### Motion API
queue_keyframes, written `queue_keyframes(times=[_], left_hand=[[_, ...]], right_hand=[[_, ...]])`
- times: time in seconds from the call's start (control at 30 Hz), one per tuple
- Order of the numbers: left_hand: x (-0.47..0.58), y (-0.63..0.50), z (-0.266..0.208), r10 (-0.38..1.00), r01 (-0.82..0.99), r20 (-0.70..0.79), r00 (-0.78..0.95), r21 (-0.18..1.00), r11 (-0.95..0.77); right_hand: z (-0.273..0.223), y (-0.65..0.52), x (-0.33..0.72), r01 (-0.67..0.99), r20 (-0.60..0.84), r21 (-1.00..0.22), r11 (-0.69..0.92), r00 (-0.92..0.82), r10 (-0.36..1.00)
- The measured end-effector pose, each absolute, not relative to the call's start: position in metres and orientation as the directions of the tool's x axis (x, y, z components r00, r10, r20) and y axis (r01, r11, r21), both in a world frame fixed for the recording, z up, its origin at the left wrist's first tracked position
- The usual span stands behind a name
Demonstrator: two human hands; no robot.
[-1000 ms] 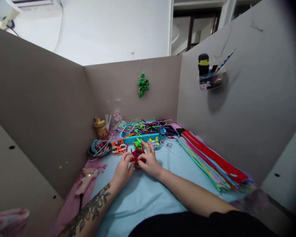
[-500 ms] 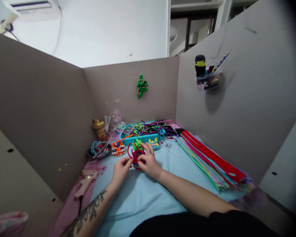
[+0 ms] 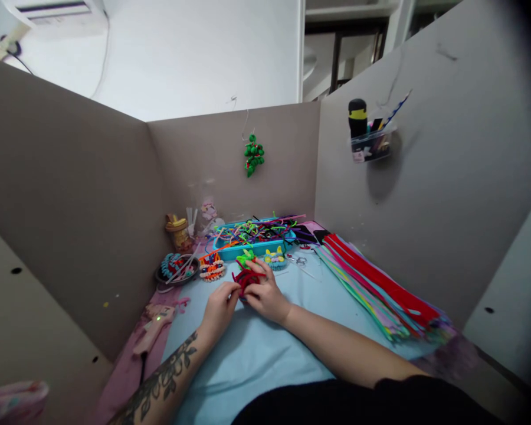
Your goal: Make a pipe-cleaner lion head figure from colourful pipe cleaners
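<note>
A dark red pipe-cleaner piece (image 3: 246,280) with several loose strands is held between both hands over the blue cloth. My left hand (image 3: 221,302) pinches it at its lower left side. From the right, my right hand (image 3: 268,295) wraps round it, thumb in front and fingers over the far side. My fingers cover part of the piece. Just behind it sit a green pipe-cleaner figure (image 3: 246,258) and a light blue and yellow one (image 3: 274,258). Left of these is an orange and cream one (image 3: 212,268).
A turquoise tray (image 3: 252,250) heaped with pipe-cleaner offcuts stands at the back. Scissors (image 3: 298,260) lie right of centre, near a long bundle of pipe cleaners (image 3: 371,280). On the left are a dark bowl (image 3: 177,270) and a glue gun (image 3: 153,330).
The red piece has been turned in my hands, so its strands now point up and right. My right fingers have come lower and closer round it.
</note>
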State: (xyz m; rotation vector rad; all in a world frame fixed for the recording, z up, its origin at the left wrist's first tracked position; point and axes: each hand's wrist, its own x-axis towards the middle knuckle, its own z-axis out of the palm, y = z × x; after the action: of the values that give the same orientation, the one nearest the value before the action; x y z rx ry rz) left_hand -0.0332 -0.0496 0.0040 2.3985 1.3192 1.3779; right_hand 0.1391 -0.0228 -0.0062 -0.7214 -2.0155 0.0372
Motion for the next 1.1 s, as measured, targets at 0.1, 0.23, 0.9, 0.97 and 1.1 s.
queue_keyframes(times=[0.1, 0.23, 0.9, 0.97, 1.1], left_hand=[[-0.033, -0.05, 0.004, 0.688, 0.661, 0.699, 0.195, 0.425, -0.619], [-0.032, -0.052, -0.001, 0.675, 0.684, 0.697, 0.243, 0.371, -0.629], [-0.029, -0.05, -0.003, 0.575, 0.79, 0.752, 0.321, 0.122, -0.601], [-0.029, -0.05, -0.003, 0.572, 0.785, 0.756, 0.318, 0.128, -0.606], [-0.028, -0.049, -0.005, 0.55, 0.797, 0.763, 0.339, 0.078, -0.599]], right_hand=[[-0.006, -0.021, 0.138, 0.486, 0.775, -0.4, 0.777, -0.273, 0.57], [-0.006, -0.019, 0.137, 0.473, 0.761, -0.445, 0.761, -0.248, 0.599], [-0.004, -0.022, 0.144, 0.427, 0.729, -0.381, 0.82, -0.406, 0.551], [-0.003, -0.023, 0.144, 0.427, 0.723, -0.394, 0.814, -0.403, 0.561], [0.0, -0.026, 0.142, 0.449, 0.695, -0.456, 0.768, -0.36, 0.623]])
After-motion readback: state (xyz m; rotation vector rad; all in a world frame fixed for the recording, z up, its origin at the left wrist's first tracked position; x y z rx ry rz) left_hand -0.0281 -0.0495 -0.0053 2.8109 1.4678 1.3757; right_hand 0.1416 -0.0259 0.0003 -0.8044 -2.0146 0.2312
